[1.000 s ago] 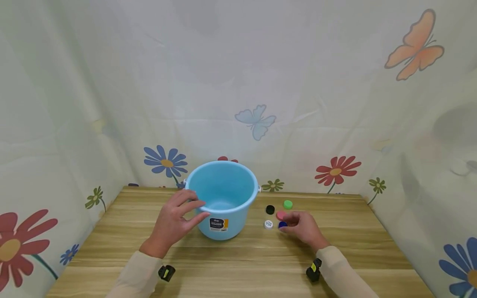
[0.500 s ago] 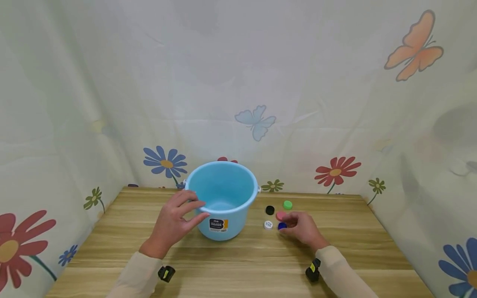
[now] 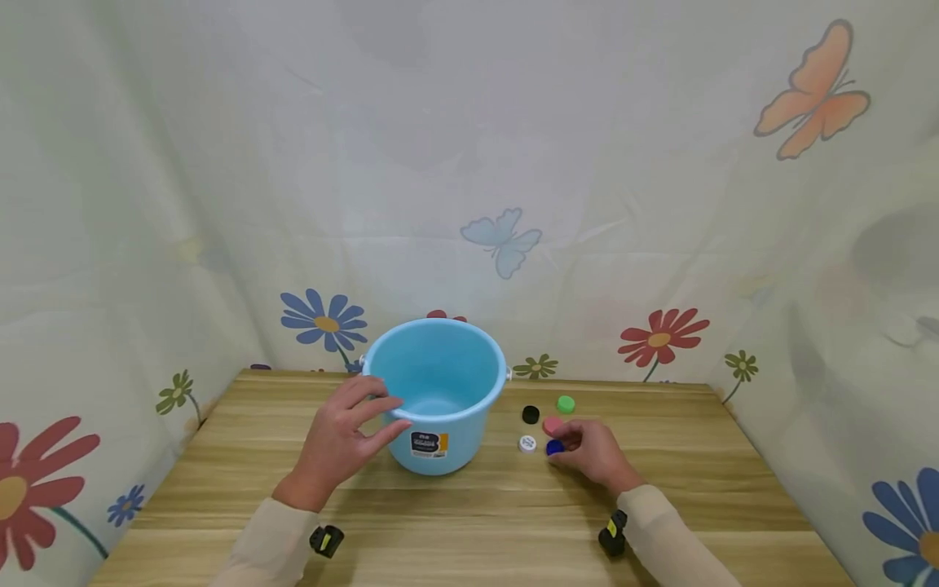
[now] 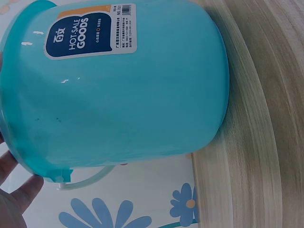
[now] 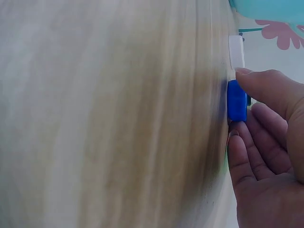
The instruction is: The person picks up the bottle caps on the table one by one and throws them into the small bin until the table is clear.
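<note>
A light blue bucket (image 3: 440,448) stands upright on the wooden table. My left hand (image 3: 345,436) grips its near left rim, fingers over the edge and thumb along the outside; in the left wrist view, fingertips show at the rim beside the labelled wall. To the right of the bucket, my right hand (image 3: 596,456) pinches a blue bottle cap (image 5: 237,100) between thumb and fingers, low at the tabletop. Around it lie a white cap (image 3: 527,443), a pink cap (image 3: 552,425) partly behind the fingers, a black cap (image 3: 531,414) and a green cap (image 3: 566,403).
The wooden table (image 3: 455,538) ends at a pale curtain (image 3: 623,163) printed with flowers and butterflies, which encloses the back and both sides. A white handle (image 4: 88,181) hangs along the bucket's far side. Each wrist wears a small black camera (image 3: 326,540).
The blue cap and right fingertips have shifted very slightly toward the person, and a bit more of the cap shows. My left hand and the bucket stay as they were.
</note>
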